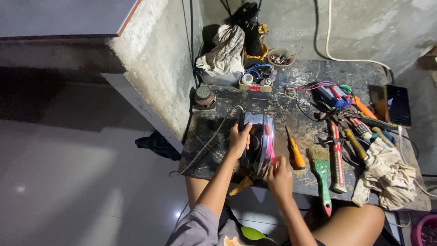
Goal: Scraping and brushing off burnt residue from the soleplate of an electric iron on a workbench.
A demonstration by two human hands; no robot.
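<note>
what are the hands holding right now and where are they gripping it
Both hold a clothes iron set on edge on the workbench: left hand on its far left side, right hand at its near end.

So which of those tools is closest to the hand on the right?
The orange-handled screwdriver. It lies just beside the right hand, closer than the green-handled brush and the red-handled pliers farther right.

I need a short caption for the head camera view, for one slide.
Both hands, left hand and right hand, hold a clothes iron on its side on a cluttered workbench.
</note>
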